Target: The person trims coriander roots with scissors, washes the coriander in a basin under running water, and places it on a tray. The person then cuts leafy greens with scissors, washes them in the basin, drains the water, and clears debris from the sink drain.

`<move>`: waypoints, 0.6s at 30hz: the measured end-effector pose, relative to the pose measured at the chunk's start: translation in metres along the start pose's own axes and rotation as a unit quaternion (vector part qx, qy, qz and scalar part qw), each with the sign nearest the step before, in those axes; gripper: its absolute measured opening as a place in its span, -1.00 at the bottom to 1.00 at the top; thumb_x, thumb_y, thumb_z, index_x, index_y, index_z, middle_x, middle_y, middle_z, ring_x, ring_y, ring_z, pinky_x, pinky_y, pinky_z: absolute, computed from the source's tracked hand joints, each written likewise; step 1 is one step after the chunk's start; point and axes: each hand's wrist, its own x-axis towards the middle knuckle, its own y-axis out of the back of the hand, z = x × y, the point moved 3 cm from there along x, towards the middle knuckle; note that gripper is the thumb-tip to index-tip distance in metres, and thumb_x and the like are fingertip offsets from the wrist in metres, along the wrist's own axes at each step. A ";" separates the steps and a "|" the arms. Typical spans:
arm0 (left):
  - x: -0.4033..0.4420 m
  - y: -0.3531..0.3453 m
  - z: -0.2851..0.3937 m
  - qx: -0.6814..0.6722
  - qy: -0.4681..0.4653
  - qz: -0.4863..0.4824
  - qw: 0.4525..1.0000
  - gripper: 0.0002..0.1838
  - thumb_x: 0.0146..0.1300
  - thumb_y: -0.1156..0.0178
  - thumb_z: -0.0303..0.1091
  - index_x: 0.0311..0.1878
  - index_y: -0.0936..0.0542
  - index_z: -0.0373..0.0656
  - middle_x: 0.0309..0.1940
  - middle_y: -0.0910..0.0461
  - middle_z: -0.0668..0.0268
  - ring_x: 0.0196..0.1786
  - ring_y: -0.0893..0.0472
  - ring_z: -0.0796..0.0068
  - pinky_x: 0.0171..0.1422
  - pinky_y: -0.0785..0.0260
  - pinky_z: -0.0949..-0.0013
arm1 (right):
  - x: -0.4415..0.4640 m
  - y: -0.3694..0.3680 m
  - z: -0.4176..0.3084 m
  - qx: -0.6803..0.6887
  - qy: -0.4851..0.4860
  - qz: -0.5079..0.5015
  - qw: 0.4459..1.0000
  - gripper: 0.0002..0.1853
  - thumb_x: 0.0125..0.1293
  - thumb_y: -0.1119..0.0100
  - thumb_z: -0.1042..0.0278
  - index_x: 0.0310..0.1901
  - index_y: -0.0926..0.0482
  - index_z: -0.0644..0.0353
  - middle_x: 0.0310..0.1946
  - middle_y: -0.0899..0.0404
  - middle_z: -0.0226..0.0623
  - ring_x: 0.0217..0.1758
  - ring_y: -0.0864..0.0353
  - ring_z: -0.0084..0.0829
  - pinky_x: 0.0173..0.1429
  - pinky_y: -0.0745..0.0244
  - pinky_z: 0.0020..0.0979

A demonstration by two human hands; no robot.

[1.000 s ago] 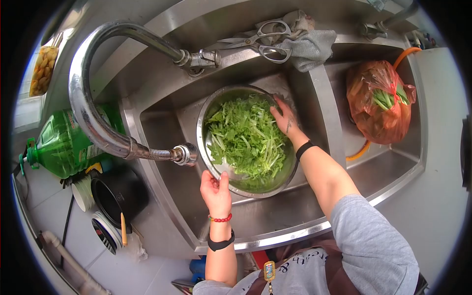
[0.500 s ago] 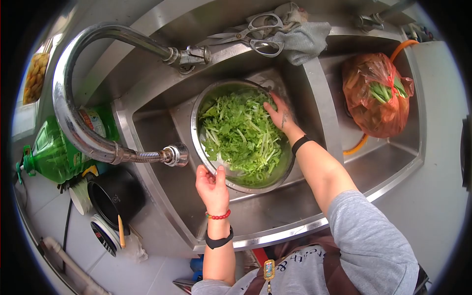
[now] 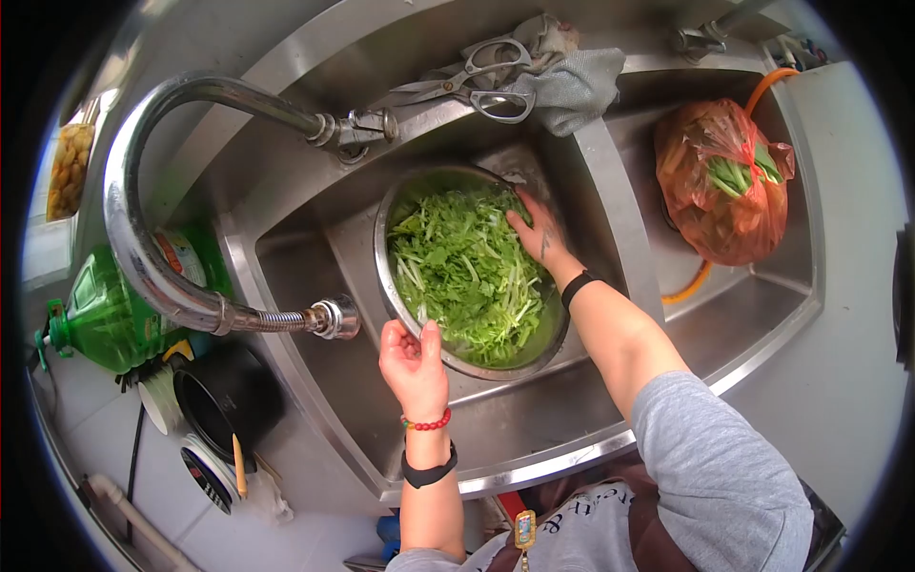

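Observation:
A round metal bowl (image 3: 383, 250) full of chopped leafy greens (image 3: 467, 267) stands in the larger sink basin (image 3: 315, 315). My left hand (image 3: 414, 360) grips the bowl's near-left rim, thumb and fingers closed on it. At the far-right rim is my right hand (image 3: 539, 229), its thumb over the inside edge and its other fingers along the outside, partly hidden. The curved faucet's spout end (image 3: 335, 317) hangs left of the bowl, apart from it.
Scissors (image 3: 477, 81) and a grey cloth (image 3: 575, 91) lie on the back ledge. A red plastic bag (image 3: 729, 181) of vegetables sits in the right basin beside an orange hose (image 3: 688, 284). Left of the sink are a green bottle (image 3: 114, 310) and a black pot (image 3: 229, 389).
The camera view has shifted, so sink, faucet and bag appear farther left. Both hands remain on the bowl's rim. The greens look slightly rearranged in the bowl.

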 end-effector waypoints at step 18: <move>-0.033 -0.015 0.074 0.010 -0.059 -0.034 0.998 -0.91 0.28 -0.18 -0.57 -0.28 -0.46 -0.21 -0.42 -0.45 0.51 -0.38 -0.35 0.81 -0.26 -0.21 0.68 | -0.036 0.015 -0.030 0.065 0.001 0.026 0.998 -0.29 0.29 -0.02 -0.23 0.37 -0.29 0.00 0.35 -0.22 0.06 0.42 -0.14 0.07 0.46 -0.04 -0.09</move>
